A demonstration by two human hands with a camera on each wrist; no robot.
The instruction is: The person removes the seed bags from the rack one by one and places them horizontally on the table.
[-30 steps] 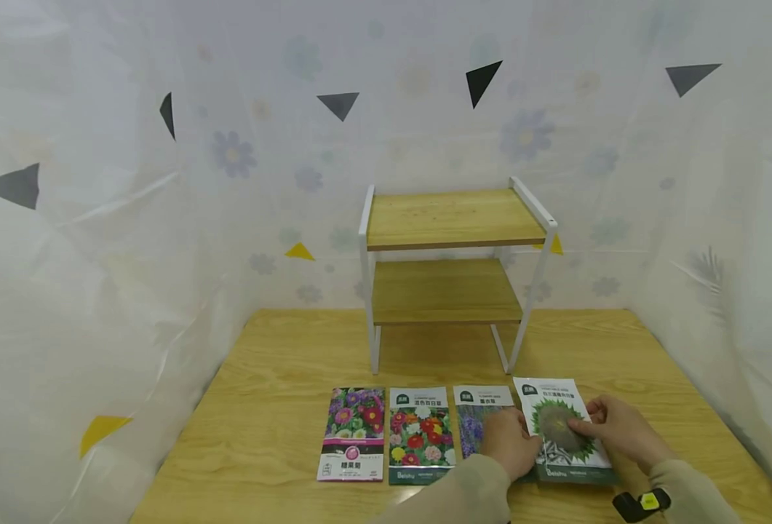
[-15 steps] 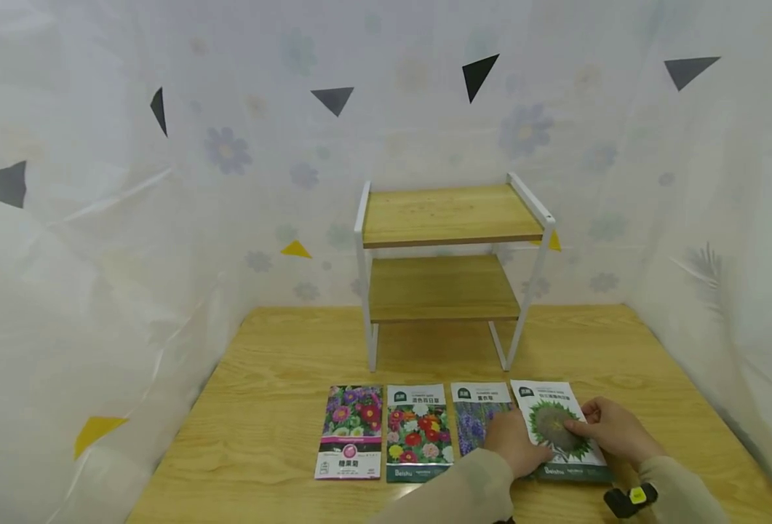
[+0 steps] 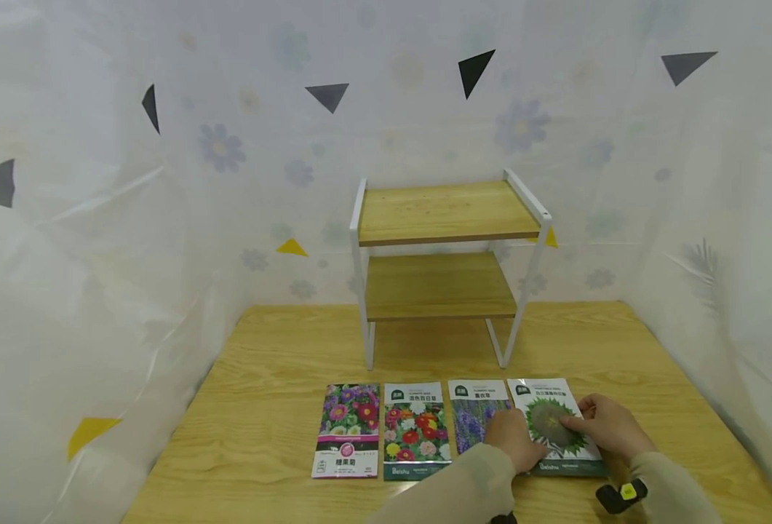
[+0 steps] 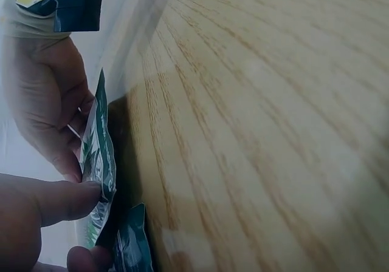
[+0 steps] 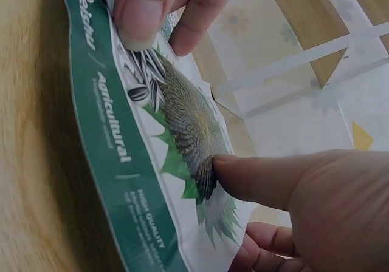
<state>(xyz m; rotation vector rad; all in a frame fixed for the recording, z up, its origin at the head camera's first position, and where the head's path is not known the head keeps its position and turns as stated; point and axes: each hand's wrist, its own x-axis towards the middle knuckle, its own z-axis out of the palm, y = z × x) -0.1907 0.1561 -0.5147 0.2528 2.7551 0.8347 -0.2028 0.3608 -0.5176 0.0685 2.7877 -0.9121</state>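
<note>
A sunflower seed packet (image 3: 552, 428), white with a green bottom band, is at the right end of a row of seed packets. My left hand (image 3: 515, 440) pinches its left side, with the thumb (image 4: 67, 200) on its printed face. My right hand (image 3: 611, 426) grips the right edge, thumb (image 5: 261, 175) on top and fingers partly hidden behind. In the left wrist view the packet's lower edge stands a little off the wood, with a shadow under it. Close beside it lies a lavender seed packet (image 3: 471, 422), partly covered by my left hand.
Two more packets lie to the left: a mixed zinnia-like flower packet (image 3: 417, 433) and a pink-banded daisy packet (image 3: 348, 431). Behind the row stands a two-tier wooden shelf (image 3: 447, 211) with a white frame. The wooden table (image 3: 248, 407) is enclosed by pale patterned sheets (image 3: 97, 218).
The sunflower packet has shifted slightly left, closer to the lavender packet, with both hands still holding it. The head view has shifted slightly.
</note>
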